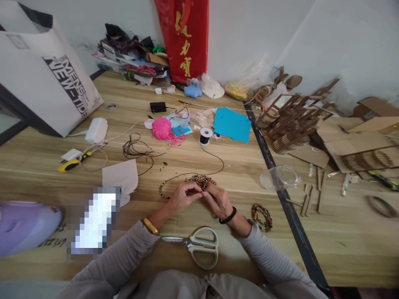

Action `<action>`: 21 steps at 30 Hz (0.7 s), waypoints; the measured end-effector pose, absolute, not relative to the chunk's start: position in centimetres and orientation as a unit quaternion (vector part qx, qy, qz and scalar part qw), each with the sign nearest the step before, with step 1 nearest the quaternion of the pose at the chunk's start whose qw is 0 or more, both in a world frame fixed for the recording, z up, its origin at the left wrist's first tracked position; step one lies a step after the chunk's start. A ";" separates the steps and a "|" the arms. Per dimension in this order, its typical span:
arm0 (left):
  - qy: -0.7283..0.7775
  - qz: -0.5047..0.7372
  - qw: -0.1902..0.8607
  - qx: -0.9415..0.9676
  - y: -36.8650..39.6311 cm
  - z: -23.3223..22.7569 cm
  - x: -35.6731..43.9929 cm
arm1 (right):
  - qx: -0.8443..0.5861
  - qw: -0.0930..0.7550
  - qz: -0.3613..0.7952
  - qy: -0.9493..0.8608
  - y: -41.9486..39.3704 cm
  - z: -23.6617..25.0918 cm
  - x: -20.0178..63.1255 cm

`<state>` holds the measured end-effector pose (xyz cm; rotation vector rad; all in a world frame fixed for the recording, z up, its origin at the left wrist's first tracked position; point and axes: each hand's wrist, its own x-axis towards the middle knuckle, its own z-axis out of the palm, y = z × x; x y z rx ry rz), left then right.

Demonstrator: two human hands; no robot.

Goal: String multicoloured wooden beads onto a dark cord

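Note:
A loose pile of small multicoloured beads (203, 181) lies just beyond my fingertips. Thin black cord (223, 162) loops from a white-flanged spool (205, 136) to a curved row of threaded beads (161, 189), which runs in behind my left hand (184, 197). That hand is closed in a pinch, with the beaded cord leading into it. My right hand (218, 200) pinches too, its fingertips meeting the left ones in front of the pile; whatever is between them is too small to make out. Pale-handled scissors (199, 246) lie below my hands. A coiled beaded strand (262, 217) rests to the right.
Pink yarn (161, 128), blue sheets (232, 124) and cut black cord (137, 149) lie farther back. A yellow cutter (70, 164), a paper piece (121, 174) and a blurred-out device (95, 220) are at left. Brown slatted pieces (288, 120) and cardboard (358, 145) crowd the right.

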<state>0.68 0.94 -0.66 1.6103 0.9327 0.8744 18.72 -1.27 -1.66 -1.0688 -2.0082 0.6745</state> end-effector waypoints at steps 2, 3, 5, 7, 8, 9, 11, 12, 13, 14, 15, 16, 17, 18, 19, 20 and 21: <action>0.388 0.363 0.522 0.668 0.9 -0.5 0.7 | -0.409 0.381 0.255 -0.789 -1.3 -1.7 18.5; 0.389 0.361 0.527 0.664 0.9 -0.5 0.7 | -0.406 0.382 0.252 -0.790 -1.3 -1.7 18.5; 0.393 0.358 0.539 0.653 0.9 -0.6 0.8 | -0.404 0.381 0.250 -0.793 -1.3 -1.6 18.5; 0.397 0.352 0.554 0.641 0.9 -0.8 0.8 | -0.404 0.375 0.248 -0.797 -1.3 -1.5 18.6; 0.399 0.350 0.560 0.636 0.9 -0.9 0.8 | -0.405 0.372 0.248 -0.798 -1.2 -1.5 18.6; 0.400 0.349 0.564 0.632 0.9 -1.0 0.7 | -0.405 0.370 0.247 -0.799 -1.2 -1.4 18.7; 0.402 0.351 0.569 0.626 1.0 -1.1 0.7 | -0.404 0.365 0.246 -0.802 -1.1 -1.4 18.8; 0.404 0.353 0.569 0.624 1.0 -1.1 0.7 | -0.403 0.362 0.247 -0.803 -1.1 -1.3 18.8; 0.405 0.353 0.570 0.621 1.0 -1.1 0.7 | -0.402 0.358 0.249 -0.805 -1.1 -1.3 18.9; 0.406 0.354 0.571 0.619 1.1 -1.1 0.7 | -0.400 0.355 0.251 -0.806 -1.0 -1.2 18.9; 0.406 0.354 0.574 0.617 1.1 -1.0 0.7 | -0.399 0.352 0.253 -0.808 -1.0 -1.2 18.9; 0.404 0.356 0.576 0.615 1.1 -1.0 0.7 | -0.397 0.350 0.254 -0.810 -1.0 -1.1 18.9; 0.402 0.359 0.577 0.614 1.1 -0.9 0.6 | -0.394 0.347 0.256 -0.812 -1.0 -1.0 18.9; 0.401 0.361 0.578 0.613 1.1 -0.9 0.6 | -0.392 0.345 0.257 -0.813 -0.9 -0.8 19.0; 0.400 0.361 0.579 0.612 1.2 -0.8 0.6 | -0.390 0.344 0.260 -0.814 -0.8 -0.7 19.2; 0.401 0.360 0.580 0.611 1.2 -0.8 0.6 | -0.390 0.345 0.264 -0.812 -0.8 -0.5 19.4; 0.403 0.359 0.581 0.609 1.2 -0.9 0.6 | -0.394 0.348 0.267 -0.807 -0.7 -0.3 19.7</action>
